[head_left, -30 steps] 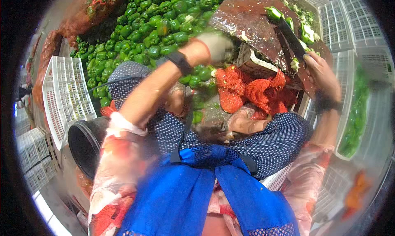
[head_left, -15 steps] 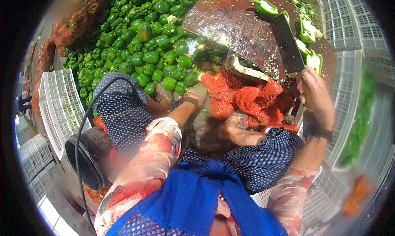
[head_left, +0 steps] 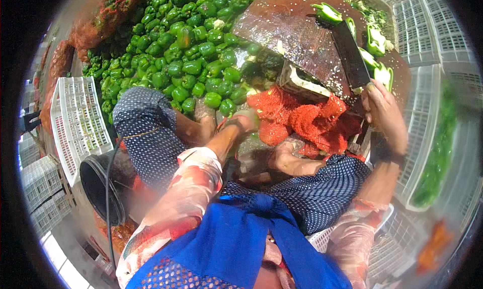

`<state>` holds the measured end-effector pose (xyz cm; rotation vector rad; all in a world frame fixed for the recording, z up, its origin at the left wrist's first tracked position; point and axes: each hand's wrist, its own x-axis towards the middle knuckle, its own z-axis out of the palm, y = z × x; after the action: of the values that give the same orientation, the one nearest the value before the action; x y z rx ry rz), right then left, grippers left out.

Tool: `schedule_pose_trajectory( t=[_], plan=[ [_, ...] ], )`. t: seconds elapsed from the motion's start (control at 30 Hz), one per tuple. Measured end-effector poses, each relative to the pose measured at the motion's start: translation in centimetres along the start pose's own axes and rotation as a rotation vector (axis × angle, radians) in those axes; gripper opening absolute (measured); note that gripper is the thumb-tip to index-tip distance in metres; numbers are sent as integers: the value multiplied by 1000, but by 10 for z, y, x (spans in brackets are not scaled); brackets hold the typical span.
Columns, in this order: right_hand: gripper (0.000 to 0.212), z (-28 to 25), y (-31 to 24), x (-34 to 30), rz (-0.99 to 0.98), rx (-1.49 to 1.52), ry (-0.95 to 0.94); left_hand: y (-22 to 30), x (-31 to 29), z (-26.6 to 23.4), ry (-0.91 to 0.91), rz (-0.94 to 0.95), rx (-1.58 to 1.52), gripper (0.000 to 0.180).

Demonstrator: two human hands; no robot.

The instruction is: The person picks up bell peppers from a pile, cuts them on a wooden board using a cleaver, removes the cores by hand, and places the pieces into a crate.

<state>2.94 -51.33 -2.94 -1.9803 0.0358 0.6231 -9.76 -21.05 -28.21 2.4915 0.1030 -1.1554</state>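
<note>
Left hand [head_left: 244, 120] has drawn back; white crate [head_left: 418, 130] holds something green [head_left: 436, 153].

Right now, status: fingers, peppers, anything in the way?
Right fingers gripping knife over board. Left fingers blurred beside green pepper pile. Cut peppers beside knife. Red mesh lies in between.

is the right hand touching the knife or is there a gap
Touching. The head view shows the right hand closed at the near end of the knife, with no gap between the two.
</note>
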Motion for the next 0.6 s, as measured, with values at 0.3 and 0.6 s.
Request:
schedule_pose_trajectory(
  t=[0.3,0.6],
  plan=[
    [38,-4,0,5,-75,-134,-11,-41,-68,-119,402,185,-336,55],
    [36,3,2,4,-78,-2,-53,86,-167,-234,974,678,-419,41]
  ],
)
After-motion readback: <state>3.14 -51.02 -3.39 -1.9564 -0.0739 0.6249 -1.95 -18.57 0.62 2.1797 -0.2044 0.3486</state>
